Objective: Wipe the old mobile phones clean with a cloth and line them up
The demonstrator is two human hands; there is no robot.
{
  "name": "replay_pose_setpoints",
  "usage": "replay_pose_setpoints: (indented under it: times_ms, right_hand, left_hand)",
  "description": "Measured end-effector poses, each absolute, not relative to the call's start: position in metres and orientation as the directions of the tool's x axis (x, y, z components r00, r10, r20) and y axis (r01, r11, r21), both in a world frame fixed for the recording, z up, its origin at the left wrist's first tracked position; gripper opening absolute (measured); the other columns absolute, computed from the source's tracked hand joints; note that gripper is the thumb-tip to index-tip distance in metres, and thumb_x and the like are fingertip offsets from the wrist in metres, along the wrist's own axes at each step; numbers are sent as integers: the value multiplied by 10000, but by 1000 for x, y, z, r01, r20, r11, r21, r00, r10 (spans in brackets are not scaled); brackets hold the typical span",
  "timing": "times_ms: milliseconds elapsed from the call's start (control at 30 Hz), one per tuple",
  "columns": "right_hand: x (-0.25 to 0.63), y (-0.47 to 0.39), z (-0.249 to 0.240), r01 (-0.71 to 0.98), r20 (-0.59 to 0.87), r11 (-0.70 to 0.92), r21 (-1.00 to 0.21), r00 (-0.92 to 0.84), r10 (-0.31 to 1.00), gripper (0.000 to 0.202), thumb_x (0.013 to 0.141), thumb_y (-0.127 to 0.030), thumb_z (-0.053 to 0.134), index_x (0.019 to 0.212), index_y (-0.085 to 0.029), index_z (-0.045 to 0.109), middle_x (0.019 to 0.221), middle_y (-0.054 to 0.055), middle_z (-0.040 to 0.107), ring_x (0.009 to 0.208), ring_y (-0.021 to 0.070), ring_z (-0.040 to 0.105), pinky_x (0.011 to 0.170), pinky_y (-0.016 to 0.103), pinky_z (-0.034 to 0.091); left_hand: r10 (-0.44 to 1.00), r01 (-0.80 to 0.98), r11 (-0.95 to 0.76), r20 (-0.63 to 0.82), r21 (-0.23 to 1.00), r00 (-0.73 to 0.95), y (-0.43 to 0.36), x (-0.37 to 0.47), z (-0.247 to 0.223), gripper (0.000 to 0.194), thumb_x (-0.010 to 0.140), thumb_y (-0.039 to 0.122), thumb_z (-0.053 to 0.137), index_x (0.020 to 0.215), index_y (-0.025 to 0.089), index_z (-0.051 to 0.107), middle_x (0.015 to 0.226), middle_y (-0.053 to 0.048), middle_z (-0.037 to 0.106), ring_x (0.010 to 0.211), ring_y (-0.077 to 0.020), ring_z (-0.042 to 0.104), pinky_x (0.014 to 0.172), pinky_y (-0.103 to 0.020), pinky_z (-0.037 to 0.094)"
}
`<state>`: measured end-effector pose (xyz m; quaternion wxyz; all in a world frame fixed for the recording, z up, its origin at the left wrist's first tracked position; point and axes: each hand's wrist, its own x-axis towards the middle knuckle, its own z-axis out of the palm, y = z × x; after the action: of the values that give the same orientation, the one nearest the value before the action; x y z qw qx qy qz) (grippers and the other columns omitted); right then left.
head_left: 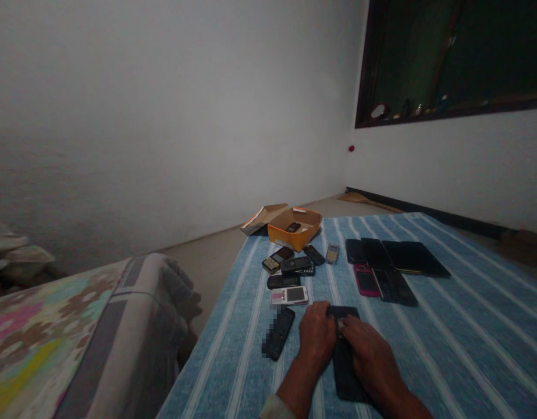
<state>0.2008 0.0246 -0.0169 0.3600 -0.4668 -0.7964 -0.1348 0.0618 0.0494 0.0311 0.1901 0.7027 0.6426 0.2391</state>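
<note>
A dark, flat, tablet-like slab (347, 372) lies lengthwise on the striped cloth in front of me. My left hand (317, 334) is closed at its upper left edge, fingers curled. Over its upper right part is my right hand (372, 352), with thumb and fingers drawn together near the left hand's fingertips. A small pale spot shows at those fingertips; I cannot tell what it is. Left of my left hand lies a black keypad phone (281, 333), partly pixelated. Beyond it are a white and pink phone (290, 295) and a dark keypad phone (283, 281).
An orange box (294, 235) with its lid open holds a dark phone. Several phones lie before it, including a silver one (332, 254). At right, a pink phone (366, 280) lies beside dark phones and a black tablet (414, 258). A covered seat (120, 326) stands left.
</note>
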Motion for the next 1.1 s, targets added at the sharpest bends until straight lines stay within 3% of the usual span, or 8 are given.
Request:
replay_pose_setpoints:
  times_ms: [167, 433, 767, 1100]
  right_hand:
    - [201, 29, -24, 832, 680, 538, -137, -316, 662, 483, 743, 24, 345, 961, -180, 725, 1050, 98, 737, 992, 214, 693, 872, 344, 553]
    - [196, 36, -14, 833, 509, 501, -235, -334, 794, 474, 779, 14, 347, 995, -186, 718, 1147, 80, 705, 1084, 194, 650, 933, 319, 515]
    - [180, 56, 12, 784, 453, 497, -373, -313, 834, 417, 782, 9, 373, 949, -204, 689, 911, 59, 718, 880, 193, 678, 812, 282, 523]
    - [189, 40, -15, 823, 505, 495, -280, -312, 805, 480, 794, 15, 373, 1116, -164, 682, 1190, 121, 679, 1117, 232, 633, 951, 374, 515]
  left_hand:
    - [985, 778, -163, 149, 607, 90, 49, 60, 27, 444, 810, 110, 431, 1217, 139, 605, 1248, -102, 641, 1166, -226, 562, 1048, -347, 405]
    - [974, 755, -226, 159, 615, 161, 52, 53, 24, 429, 866, 112, 375, 1208, 164, 628, 1170, -83, 695, 1077, -211, 613, 1040, -352, 407]
    - [973, 717, -231, 164, 658, 162, 50, 51, 33, 386, 858, 115, 394, 1131, 185, 657, 1131, -56, 712, 1055, -207, 624, 1004, -328, 418]
    - [976, 747, -220, 136, 628, 172, 50, 52, 32, 363, 865, 128, 401, 1088, 183, 682, 1071, -66, 724, 1001, -204, 634, 962, -322, 446]
